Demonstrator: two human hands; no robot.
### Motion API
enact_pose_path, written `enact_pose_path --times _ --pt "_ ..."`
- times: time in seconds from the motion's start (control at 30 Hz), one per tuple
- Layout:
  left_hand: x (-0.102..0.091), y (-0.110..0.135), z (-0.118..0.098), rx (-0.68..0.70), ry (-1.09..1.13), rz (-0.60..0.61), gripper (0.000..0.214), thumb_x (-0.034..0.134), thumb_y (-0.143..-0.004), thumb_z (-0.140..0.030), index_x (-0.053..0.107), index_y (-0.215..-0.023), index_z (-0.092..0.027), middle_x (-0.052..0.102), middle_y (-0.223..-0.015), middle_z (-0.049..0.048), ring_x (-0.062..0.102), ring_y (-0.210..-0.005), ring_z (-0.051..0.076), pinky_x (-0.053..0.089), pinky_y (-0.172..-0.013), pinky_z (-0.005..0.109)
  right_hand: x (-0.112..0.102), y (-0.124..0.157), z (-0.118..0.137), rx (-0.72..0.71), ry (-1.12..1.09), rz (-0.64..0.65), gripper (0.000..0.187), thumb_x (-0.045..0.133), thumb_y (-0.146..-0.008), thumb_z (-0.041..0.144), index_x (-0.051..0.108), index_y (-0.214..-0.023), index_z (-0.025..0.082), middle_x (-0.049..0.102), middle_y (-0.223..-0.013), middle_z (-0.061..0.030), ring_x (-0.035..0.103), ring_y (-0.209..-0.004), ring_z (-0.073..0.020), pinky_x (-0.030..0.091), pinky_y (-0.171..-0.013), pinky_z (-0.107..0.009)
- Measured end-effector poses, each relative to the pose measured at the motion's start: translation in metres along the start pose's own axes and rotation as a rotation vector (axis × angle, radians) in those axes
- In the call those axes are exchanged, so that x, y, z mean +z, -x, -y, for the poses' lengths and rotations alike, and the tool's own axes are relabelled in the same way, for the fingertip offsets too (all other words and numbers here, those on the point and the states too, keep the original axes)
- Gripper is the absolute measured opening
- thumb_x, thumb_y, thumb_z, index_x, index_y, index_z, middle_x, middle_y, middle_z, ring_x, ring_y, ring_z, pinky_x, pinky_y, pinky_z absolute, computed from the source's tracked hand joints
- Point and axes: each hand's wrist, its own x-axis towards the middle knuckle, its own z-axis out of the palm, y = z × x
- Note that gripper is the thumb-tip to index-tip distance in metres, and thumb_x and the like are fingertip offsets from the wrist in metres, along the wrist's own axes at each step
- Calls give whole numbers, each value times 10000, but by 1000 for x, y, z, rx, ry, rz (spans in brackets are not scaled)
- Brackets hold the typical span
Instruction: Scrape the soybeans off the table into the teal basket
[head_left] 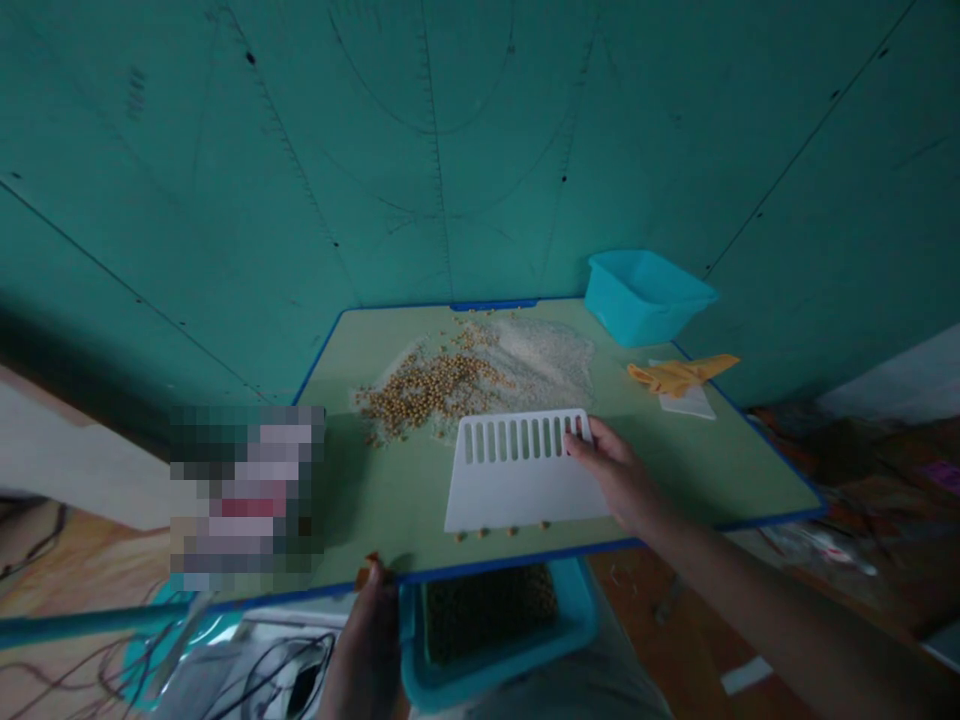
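Observation:
My right hand (pixel 611 465) grips the right end of a white plastic scraper (pixel 517 490) with a row of slots along its far edge. The scraper lies flat or nearly flat on the table (pixel 345 530). Just beyond it spreads a pile of tan round beans (pixel 427 390), mixed with small white grains (pixel 551 350) on the right. Several loose beans (pixel 512 531) line the scraper's near edge. My left hand (pixel 367 630) is closed at the table's front edge beside a blue basin (pixel 420 690); its thumb shows, most fingers are hidden. Bean-like pieces (pixel 495 605) fill the basin.
A blue plastic tub (pixel 645 300) stands at the back right corner. Nearer lies an orange cloth-like piece (pixel 679 375) over a white flat piece (pixel 694 402). A blurred-out object (pixel 255 500) stands at the left edge. Cables (pixel 277 665) lie lower left; a green wall (pixel 480 150) is behind.

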Motion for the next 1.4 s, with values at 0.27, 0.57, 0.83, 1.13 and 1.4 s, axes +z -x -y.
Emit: enact_pose_path --times 0.27,0.57,0.83,1.13,1.4 --pt "-4 -10 8 -141 9 65 313 633 -656 -317 675 -932 -176 748 -673 53 689 -720 293 548 -661 380 3 5 -4 9 22 26 245 613 -711 427 502 -778 218 461 -625 53 411 -538 -98 312 -521 -236" --pt "-3 -13 10 -106 29 54 307 603 -685 -308 674 -957 -185 747 -659 42 683 -775 297 534 -706 400 7 16 -4 72 18 59 248 614 -707 431 507 -792 224 485 -643 37 439 -552 -108 336 -522 -239" --pt "-2 -14 10 -160 33 40 279 584 -697 -288 683 -932 -174 745 -642 46 682 -781 301 538 -699 397 10 26 -6 79 10 45 243 611 -714 435 503 -782 229 471 -643 39 427 -550 -102 345 -522 -235" --pt "4 -8 6 -222 65 6 330 508 -743 -271 660 -1011 -151 752 -734 83 683 -773 299 547 -664 388 16 40 -8 90 -16 46 225 618 -718 423 532 -802 233 503 -668 29 455 -586 -107 365 -550 -239" --pt "1 -12 9 -148 51 39 309 519 -753 -270 657 -1002 -150 752 -773 78 681 -787 286 541 -703 374 0 19 7 9 -298 -281 255 626 -706 350 527 -925 265 616 -780 18 576 -660 -157 446 -618 -297"
